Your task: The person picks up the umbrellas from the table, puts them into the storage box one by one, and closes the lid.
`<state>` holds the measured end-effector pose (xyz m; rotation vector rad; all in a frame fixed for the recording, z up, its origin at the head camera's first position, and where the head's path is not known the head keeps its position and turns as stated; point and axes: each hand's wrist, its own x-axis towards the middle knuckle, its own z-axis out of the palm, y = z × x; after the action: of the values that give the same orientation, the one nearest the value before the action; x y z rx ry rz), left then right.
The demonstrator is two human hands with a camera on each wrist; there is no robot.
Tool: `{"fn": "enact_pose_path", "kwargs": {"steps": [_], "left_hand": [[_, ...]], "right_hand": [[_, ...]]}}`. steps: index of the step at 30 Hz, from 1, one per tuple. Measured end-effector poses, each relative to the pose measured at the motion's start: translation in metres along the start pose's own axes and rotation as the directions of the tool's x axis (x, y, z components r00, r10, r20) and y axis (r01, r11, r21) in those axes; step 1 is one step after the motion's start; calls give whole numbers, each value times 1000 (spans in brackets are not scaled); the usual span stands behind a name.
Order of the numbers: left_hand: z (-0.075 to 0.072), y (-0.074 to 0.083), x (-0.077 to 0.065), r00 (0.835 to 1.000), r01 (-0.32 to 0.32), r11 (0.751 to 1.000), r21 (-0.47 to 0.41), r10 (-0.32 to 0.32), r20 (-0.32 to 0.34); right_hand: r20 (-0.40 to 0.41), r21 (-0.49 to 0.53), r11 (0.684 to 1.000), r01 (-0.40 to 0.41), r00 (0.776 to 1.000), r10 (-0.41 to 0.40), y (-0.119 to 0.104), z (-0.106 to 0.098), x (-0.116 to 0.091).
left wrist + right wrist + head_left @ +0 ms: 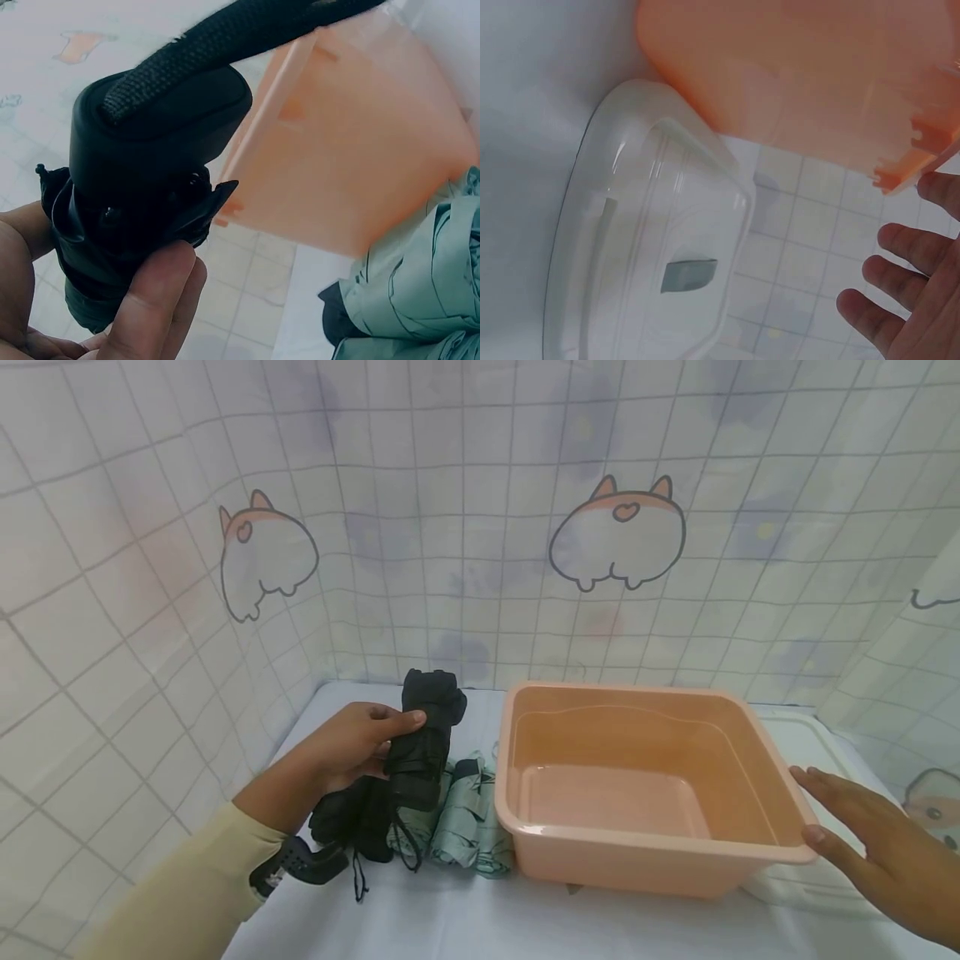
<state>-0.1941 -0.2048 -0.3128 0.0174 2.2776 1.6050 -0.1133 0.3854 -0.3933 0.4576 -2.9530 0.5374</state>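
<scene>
My left hand (367, 739) grips a folded black umbrella (431, 697) around its middle, holding it above other rolled umbrellas. In the left wrist view the umbrella's smooth handle (154, 154) faces the camera, with a wrist strap (240, 34) running off it. Below the hand lie more black folded umbrellas (375, 831) and, beside them, several pale green ones (457, 827). A peach plastic tub (622, 839) stands to their right with nothing visible inside. At its right rim, my right hand (885, 847) has its fingers extended, fingertips touching or very near the edge.
A white lid (649, 225) with a grey-green latch (688, 275) lies right of the tub, partly beneath its rim. White cloth (465, 927) covers the table. Grid-patterned curtains with cartoon animals (618, 539) hang behind and at both sides.
</scene>
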Motion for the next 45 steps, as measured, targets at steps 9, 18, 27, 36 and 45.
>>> {"fn": "enact_pose_path", "kwargs": {"steps": [9, 18, 27, 36, 45], "left_hand": [[8, 4, 1, 1000, -6, 1000, -24, 6, 16], [17, 9, 3, 1000, -7, 998, -67, 8, 20], [28, 12, 7, 1000, -10, 997, -77, 11, 11], [37, 18, 10, 1000, 3, 998, -59, -3, -6], [46, 20, 14, 1000, -6, 998, -63, 6, 0]], "right_hand": [[17, -17, 1000, -27, 999, 27, 0, 2, 1], [67, -34, 997, -68, 995, 70, 1, 1, 3], [19, -13, 1000, -25, 1000, 25, 1, 4, 2], [52, -21, 998, -55, 997, 56, 3, 4, 4], [53, -23, 998, -62, 997, 63, 3, 5, 4]]}}
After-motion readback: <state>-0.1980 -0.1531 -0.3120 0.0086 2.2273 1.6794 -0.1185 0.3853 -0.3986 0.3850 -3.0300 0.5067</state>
